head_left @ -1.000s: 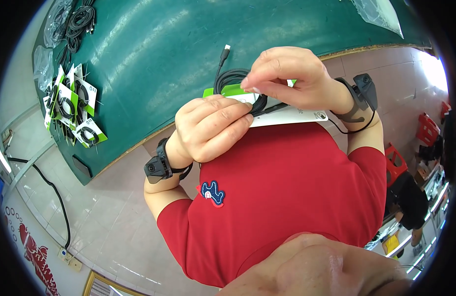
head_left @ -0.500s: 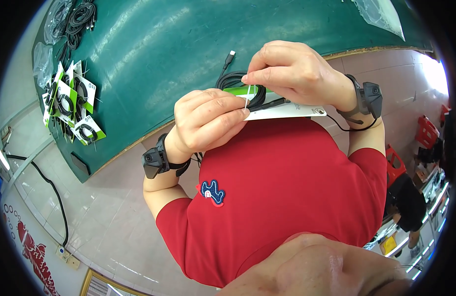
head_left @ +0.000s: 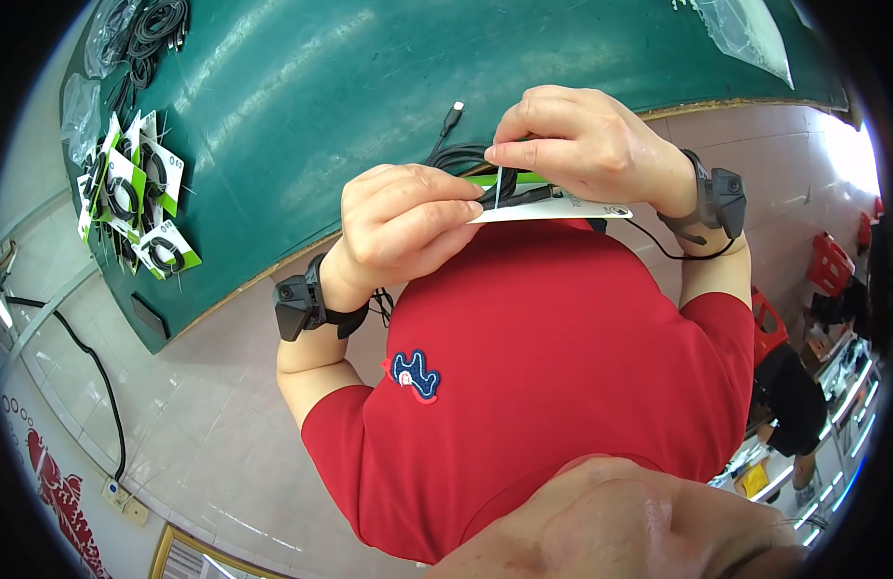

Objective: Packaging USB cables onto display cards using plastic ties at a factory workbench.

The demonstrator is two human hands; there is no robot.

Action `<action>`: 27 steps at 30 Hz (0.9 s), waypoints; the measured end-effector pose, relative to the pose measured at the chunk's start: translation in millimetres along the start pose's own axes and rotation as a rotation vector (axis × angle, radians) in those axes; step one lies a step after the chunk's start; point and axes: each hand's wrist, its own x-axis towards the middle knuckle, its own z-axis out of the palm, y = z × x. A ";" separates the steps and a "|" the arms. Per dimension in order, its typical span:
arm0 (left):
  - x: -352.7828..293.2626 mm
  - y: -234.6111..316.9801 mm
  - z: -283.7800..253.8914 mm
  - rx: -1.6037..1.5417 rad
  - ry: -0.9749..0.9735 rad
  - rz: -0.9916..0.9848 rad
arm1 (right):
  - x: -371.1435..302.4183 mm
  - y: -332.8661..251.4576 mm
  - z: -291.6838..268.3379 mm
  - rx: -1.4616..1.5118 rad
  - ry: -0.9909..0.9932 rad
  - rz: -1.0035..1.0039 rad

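Observation:
In front of my chest, at the table's near edge, is a white and green packaging card (head_left: 562,208) with a coiled black cable (head_left: 456,157) against it. One plug (head_left: 454,114) of the cable points away over the table. My left hand (head_left: 403,222) is closed on the card's left end and the coil, fingertips beside a thin white tie (head_left: 498,185). The tie runs across the coil up to my right hand (head_left: 577,143), which pinches its upper end between thumb and forefinger. The palm sides of both hands are hidden.
A pile of carded cables (head_left: 133,198) lies on the green table (head_left: 302,125) at the left. Behind it are loose black cables (head_left: 157,34) and clear plastic bags (head_left: 81,116). Another clear bag (head_left: 746,39) sits far right. Red stools (head_left: 829,262) and a person (head_left: 792,400) are at the right.
My right hand has shifted slightly right and nearer me. The tie, earlier a two-strand loop, now shows as one straight strand. The card has tipped more edge-on.

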 end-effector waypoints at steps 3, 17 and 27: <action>2.0 -1.5 -1.3 -0.022 -0.005 -0.016 | 1.7 0.5 0.4 -0.005 0.012 0.001; 7.3 2.7 -3.8 -0.038 -0.037 0.019 | 4.2 1.5 2.0 0.138 0.058 -0.049; 7.0 5.4 -5.6 -0.034 -0.049 0.009 | 2.2 -1.2 1.9 0.102 0.058 -0.044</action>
